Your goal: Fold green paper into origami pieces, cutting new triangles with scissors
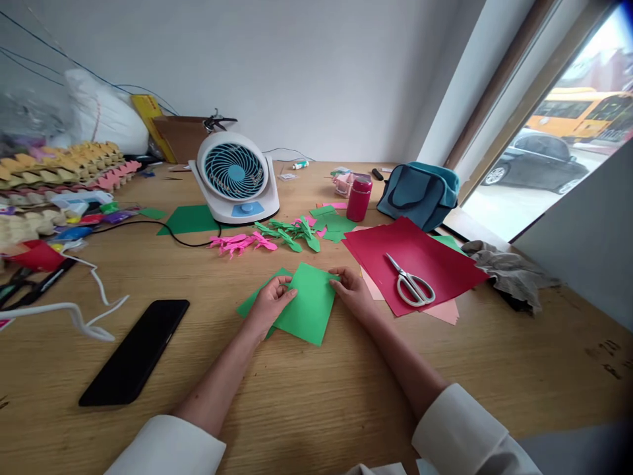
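Left hand point(273, 300) and right hand point(354, 291) are shown with a green paper sheet point(309, 309) held between them, above the near-middle part of the wooden table point(297, 402). The sheet's left edge is pinched between the thumb and curled fingers of the left hand; its upper right edge is gripped by the thumb and bent fingers of the right. Beneath the left hand, a second green piece point(253, 302) is partly covered by the held sheet. Beyond the hands, pink paper cutouts point(240, 244) and green paper cutouts point(299, 233) are gathered in small heaps, with a white fan point(239, 175) placed behind them. To the right, white-handled scissors point(403, 274) are laid on a red sheet point(395, 247), under which pale pink paper point(444, 311) is partly exposed. A black phone point(136, 349) is seen at left, well apart from the held sheet.
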Motion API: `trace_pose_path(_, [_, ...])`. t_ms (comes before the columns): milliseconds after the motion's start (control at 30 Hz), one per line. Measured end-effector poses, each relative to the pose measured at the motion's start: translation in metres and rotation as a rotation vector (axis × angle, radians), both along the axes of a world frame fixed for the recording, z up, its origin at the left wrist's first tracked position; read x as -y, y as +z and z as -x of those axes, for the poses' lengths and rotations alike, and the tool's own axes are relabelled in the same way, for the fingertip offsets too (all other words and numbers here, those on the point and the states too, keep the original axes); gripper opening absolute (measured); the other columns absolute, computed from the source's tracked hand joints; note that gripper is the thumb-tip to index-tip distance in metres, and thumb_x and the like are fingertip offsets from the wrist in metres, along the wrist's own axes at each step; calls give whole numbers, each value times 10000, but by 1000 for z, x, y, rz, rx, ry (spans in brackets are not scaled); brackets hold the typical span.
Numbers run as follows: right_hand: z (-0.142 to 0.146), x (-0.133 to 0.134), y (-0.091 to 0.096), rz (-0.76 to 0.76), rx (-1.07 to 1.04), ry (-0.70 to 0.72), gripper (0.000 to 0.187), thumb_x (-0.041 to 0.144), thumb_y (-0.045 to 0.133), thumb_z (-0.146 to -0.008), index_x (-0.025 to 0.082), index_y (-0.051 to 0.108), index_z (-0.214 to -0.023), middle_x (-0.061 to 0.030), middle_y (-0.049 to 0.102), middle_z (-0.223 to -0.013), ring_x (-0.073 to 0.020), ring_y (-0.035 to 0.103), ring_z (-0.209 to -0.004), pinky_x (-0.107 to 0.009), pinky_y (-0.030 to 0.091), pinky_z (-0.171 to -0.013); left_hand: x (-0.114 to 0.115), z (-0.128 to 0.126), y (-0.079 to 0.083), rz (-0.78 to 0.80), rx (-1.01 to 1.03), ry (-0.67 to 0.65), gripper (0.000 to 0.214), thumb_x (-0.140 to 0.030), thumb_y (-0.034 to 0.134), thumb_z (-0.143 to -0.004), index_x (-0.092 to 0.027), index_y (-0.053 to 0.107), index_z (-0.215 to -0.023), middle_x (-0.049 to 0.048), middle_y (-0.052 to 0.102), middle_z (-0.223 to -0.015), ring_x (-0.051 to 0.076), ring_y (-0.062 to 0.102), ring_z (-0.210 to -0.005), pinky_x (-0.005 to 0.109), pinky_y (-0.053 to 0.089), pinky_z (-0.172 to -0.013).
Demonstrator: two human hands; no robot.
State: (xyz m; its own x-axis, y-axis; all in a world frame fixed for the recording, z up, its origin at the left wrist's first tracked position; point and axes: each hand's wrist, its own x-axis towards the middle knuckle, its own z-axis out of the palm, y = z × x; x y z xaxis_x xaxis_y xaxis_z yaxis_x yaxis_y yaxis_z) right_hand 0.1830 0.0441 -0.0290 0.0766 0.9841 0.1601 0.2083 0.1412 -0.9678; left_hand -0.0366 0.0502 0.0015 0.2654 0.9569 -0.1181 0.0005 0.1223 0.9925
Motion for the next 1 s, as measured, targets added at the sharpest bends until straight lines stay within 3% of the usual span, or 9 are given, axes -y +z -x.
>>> trace_pose_path(233, [-5,9,5,-44,46,-22,264,403,573,-834,208,617,-1007,51,389,-614,-132,397,-558,-260,321,-507,0,0,-5,-119,-155,51,442,-537,688,-677,-199,585,-942,-61,440,-622,117,407,-576,239,294,-561])
trace_pose_path(467, [-5,11,12,6,-36,35,319,454,571,-841,204,586,-1038,28,484,-673,-138,456,-605,-258,384,-548,-2,-1,-5,-178,-189,124,384,-519,644,-704,-193,607,-902,-15,550,-738,136,475,-669,250,348,-626])
trace_pose_path(567, [-5,13,14,18,36,73,367,456,605,-819,215,585,-1095,20,549,-713,-142,488,-631,-256,400,-571,-2,-1,-5,-216,-219,115,358,-514,621,-726,-198,618,-894,-6,579,-760,146,502,-693,256,372,-645])
trace_pose_path(700, [-6,12,12,-15,189,63,218,412,627,-800,212,627,-888,6,604,-761,-145,511,-678,-255,397,-596,-3,1,-6,-259,-245,80,334,-490,596,-759,-191,641,-904,-15,570,-696,137,468,-623,253,349,-590])
trace_pose_path(900, [-10,9,6,33,-52,30,306,518,619,-803,215,576,-805,15,550,-697,-143,483,-633,-257,400,-575,-1,8,-1,-336,-229,149,290,-425,569,-829,-173,654,-944,-27,535,-638,125,470,-589,236,327,-550])
trace_pose_path(1000, [-10,10,9,50,-111,23,349,561,636,-789,218,576,-795,18,537,-687,-139,465,-621,-256,381,-566,1,10,2,-366,-283,222,323,-449,523,-882,-180,629,-739,-51,393,-519,112,386,-505,241,286,-508])
